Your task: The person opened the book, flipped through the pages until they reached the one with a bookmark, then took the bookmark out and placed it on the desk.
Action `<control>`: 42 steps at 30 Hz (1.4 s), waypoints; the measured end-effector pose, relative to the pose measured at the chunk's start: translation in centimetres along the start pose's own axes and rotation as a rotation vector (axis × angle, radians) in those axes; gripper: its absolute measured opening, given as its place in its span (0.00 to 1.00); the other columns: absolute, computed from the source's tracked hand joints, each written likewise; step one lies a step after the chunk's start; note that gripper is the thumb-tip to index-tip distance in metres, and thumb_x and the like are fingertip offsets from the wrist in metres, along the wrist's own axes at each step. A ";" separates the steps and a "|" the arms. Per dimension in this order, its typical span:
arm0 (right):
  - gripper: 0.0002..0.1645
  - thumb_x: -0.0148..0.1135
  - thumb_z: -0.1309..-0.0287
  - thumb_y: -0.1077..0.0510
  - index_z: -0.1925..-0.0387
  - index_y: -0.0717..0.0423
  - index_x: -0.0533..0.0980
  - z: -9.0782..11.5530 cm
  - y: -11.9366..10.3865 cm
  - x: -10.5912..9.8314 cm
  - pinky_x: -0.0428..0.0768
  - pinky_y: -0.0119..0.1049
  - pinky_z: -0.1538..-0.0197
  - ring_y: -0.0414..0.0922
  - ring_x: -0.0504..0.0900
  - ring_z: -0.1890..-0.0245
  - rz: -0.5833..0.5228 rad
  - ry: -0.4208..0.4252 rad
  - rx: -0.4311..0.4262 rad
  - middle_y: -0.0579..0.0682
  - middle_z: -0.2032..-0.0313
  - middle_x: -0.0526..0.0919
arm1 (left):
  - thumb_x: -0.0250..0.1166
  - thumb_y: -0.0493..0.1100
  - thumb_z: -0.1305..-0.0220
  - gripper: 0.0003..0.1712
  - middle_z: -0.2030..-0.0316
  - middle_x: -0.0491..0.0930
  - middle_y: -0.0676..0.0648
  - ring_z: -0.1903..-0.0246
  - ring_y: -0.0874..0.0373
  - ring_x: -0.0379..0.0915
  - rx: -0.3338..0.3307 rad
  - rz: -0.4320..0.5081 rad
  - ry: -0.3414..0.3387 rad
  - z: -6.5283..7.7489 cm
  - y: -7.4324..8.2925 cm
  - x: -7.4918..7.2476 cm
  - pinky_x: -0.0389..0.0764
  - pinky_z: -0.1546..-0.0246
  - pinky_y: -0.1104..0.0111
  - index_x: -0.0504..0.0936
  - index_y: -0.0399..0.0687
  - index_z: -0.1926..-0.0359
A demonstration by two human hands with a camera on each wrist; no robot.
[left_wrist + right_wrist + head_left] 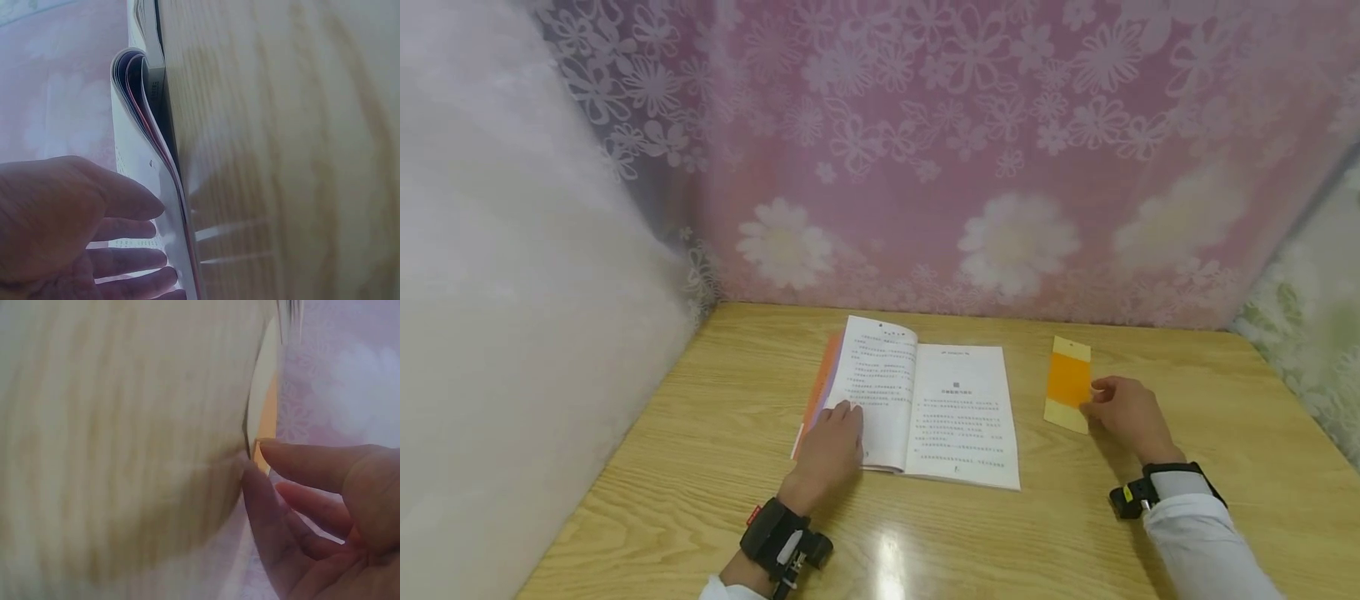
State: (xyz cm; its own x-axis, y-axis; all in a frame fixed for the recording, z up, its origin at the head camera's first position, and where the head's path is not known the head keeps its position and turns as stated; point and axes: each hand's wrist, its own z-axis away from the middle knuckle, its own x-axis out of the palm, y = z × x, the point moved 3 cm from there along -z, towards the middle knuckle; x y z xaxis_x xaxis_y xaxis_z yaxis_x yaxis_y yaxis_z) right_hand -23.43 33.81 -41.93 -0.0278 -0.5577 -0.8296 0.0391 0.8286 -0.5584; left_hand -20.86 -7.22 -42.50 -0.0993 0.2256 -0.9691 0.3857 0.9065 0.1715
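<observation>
An open paperback book [962, 425] lies on the table, printed text on both pages. My left hand [829, 446] rests on its left page near the lower outer corner. In the left wrist view the fingers [128, 259] are fairly straight and touch the page [140, 144], whose stack bends up toward the spine. To the right of the book is a flat bookmark [1067, 383], orange in the middle, pale yellow at both ends, with a small hole at the top. My right hand [1129, 414] pinches its right edge between thumb and index finger, seen also in the right wrist view [325, 519].
The wooden table [700, 450] extends around the book on all sides. A pink flowered curtain [880, 167] hangs along the far edge, and a whitish sheet [535, 292] borders the left side. Black camera straps [775, 537] sit on both wrists.
</observation>
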 end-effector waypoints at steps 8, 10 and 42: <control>0.32 0.55 0.44 0.50 0.45 0.70 0.66 0.7 0.3 0.5 0.75 0.48 0.60 0.60 0.75 0.57 -0.032 0.032 -0.037 0.68 0.55 0.76 | 0.52 0.42 0.44 0.08 0.70 0.65 0.47 0.71 0.51 0.59 0.024 -0.082 0.020 0.0 -0.4 0.3 0.64 0.78 0.64 0.70 0.42 0.67; 0.33 0.52 0.42 0.47 0.44 0.69 0.65 0.8 0.2 0.5 0.76 0.47 0.61 0.60 0.74 0.56 -0.046 0.029 -0.030 0.68 0.52 0.74 | 0.51 0.43 0.43 0.10 0.67 0.67 0.46 0.70 0.51 0.59 0.030 -0.099 0.012 0.0 -0.7 0.4 0.64 0.78 0.64 0.71 0.42 0.65; 0.45 0.43 0.39 0.37 0.33 0.63 0.48 3.0 -6.0 1.0 0.41 0.70 0.43 0.72 0.38 0.37 0.040 -0.120 -0.235 0.74 0.34 0.39 | 0.42 0.57 0.34 0.36 0.29 0.44 0.44 0.32 0.52 0.38 0.223 0.088 0.202 -0.1 -0.5 -3.7 0.48 0.38 0.45 0.41 0.54 0.30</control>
State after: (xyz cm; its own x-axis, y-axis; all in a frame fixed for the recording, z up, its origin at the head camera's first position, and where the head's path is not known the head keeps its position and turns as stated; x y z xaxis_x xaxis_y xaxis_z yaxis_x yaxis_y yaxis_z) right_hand -20.67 28.16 -39.46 0.0878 -0.5146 -0.8529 -0.1954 0.8307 -0.5213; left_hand -20.81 -8.48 -38.97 -0.2282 0.3861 -0.8938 0.5906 0.7847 0.1882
